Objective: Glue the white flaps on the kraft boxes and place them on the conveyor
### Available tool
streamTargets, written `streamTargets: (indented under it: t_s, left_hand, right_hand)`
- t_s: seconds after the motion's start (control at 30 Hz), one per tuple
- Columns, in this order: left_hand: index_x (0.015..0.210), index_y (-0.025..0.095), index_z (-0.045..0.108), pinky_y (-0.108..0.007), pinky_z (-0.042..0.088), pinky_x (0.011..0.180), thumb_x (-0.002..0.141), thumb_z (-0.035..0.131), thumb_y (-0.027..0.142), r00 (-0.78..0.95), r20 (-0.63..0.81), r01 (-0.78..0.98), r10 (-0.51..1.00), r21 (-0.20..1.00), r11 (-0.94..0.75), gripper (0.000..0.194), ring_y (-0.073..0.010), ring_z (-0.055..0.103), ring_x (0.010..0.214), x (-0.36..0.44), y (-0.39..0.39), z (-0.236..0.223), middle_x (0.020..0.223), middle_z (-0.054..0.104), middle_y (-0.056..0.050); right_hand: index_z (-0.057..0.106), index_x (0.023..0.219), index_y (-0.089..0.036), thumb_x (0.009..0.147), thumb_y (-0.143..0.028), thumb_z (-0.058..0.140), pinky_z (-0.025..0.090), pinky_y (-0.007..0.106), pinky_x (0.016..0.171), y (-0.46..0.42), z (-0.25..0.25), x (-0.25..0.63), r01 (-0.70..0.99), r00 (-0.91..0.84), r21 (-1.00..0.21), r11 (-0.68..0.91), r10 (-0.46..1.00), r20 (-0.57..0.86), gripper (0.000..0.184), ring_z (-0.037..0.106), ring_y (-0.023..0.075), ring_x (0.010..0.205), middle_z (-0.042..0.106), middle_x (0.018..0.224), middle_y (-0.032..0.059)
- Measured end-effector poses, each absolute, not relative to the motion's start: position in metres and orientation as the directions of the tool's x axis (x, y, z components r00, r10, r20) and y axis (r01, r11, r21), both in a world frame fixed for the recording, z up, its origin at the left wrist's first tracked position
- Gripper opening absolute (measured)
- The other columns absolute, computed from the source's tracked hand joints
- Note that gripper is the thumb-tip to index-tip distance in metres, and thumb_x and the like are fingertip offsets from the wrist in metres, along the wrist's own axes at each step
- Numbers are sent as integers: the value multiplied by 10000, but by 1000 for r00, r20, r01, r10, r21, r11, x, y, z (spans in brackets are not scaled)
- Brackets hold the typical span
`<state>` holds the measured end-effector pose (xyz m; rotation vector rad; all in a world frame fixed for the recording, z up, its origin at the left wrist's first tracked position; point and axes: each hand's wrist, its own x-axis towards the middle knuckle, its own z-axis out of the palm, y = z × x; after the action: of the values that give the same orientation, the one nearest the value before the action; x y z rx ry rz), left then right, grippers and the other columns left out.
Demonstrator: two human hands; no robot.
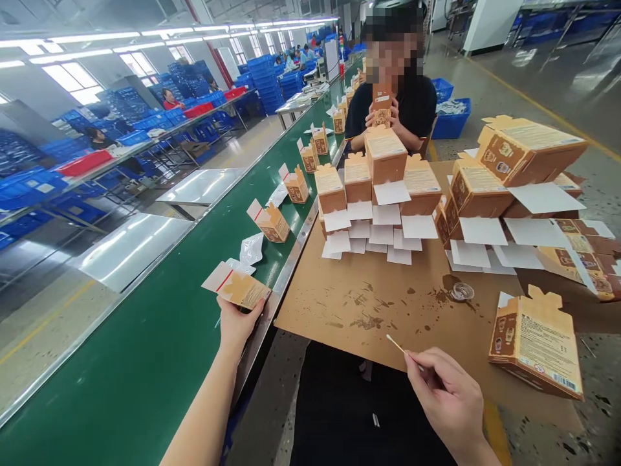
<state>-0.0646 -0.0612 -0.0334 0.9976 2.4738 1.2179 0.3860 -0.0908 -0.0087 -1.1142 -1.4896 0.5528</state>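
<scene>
My left hand (239, 327) grips a small tan and brown cardboard box (242, 289) over the near edge of the green conveyor belt (140, 330). The box has a raised white flap with a red strip. Pinched between the thumb and fingers of my right hand (446, 395) is a cotton swab (396, 344), its white tip pointing up and left above the brown cardboard sheet (334, 291). A small clear round dish (462, 292) stands on that sheet, with dark wet spots around it. Just beyond my left hand, a silvery-white packet (251, 249) lies on the belt.
Stacked boxes with white flaps (388, 168) stand ahead, and another stack (524, 162) is at right. One single box (538, 343) rests near the right front corner. More open boxes (268, 220) line the belt. Across the table a person (356, 113) holds a box up.
</scene>
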Motion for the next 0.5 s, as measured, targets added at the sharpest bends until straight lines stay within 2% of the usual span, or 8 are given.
streamTargets:
  t_s: [0.13, 0.33, 0.43, 0.5]
  left_hand:
    - [1288, 324, 526, -596, 691, 1114, 703, 1048, 438, -784, 102, 451, 613, 771, 449, 792, -430, 832, 1331, -65, -43, -32, 1289, 805, -98]
    - [1172, 324, 473, -677, 639, 1204, 690, 1051, 313, -826, 45, 376, 562, 787, 489, 753, -443, 816, 1296, -60, -6, -18, 1183, 731, -72]
    - [1213, 304, 496, -661, 599, 1270, 639, 1095, 326, -809, 67, 396, 584, 796, 457, 830, -416, 778, 1349, -58, 1, -9, 1258, 670, -75]
    - [1317, 281, 530, -666, 539, 1341, 586, 1126, 360, -810, 117, 432, 575, 782, 449, 946, -429, 709, 1448, -58, -5, -8, 1282, 619, -71]
  right_hand:
    - [837, 821, -279, 1023, -196, 843, 451, 274, 420, -90, -8, 383, 317, 94, -837, 447, 863, 496, 218, 561, 142, 472, 629, 625, -40]
    - [828, 813, -271, 1034, -199, 832, 458, 261, 417, -88, -1, 384, 311, 115, -829, 465, 847, 519, 232, 577, 137, 472, 632, 626, -39]
    - [824, 811, -278, 1025, -208, 845, 484, 265, 415, -90, 3, 393, 339, 145, -820, 462, 835, 530, 226, 590, 142, 466, 639, 621, -38]
    - [818, 810, -288, 1015, -219, 858, 493, 277, 409, -95, 5, 405, 373, 181, -811, 452, 821, 541, 220, 587, 149, 454, 648, 614, -37]
